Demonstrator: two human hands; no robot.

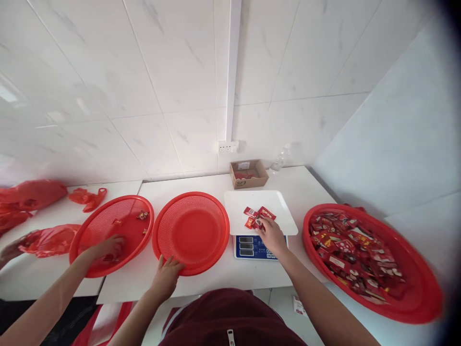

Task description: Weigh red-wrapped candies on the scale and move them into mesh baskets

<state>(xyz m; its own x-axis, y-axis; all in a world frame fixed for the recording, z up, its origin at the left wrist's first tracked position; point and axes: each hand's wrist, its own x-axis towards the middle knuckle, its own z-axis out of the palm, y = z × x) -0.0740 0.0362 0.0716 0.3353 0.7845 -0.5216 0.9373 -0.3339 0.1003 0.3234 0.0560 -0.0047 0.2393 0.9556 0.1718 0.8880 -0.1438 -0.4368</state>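
My right hand (271,234) reaches over the white tray (281,218) of a blue-fronted digital scale (252,247). Its fingertips are pinched on small red sweet packets (257,215) lying on that tray. My left hand (166,277) grips the near rim of the middle red mesh basket (190,230), fingers over the edge; nothing lies inside this basket. At the right, a large red basket (418,298) holds a heap of several red wrapped packets (351,252).
Another person's arm reaches into the left red basket (108,216), hand (108,246) beside a few packets. Red plastic bags (43,197) lie at the far left, where another hand (10,250) shows. A small cardboard box (248,174) and a clear bottle (277,162) stand by the tiled wall.
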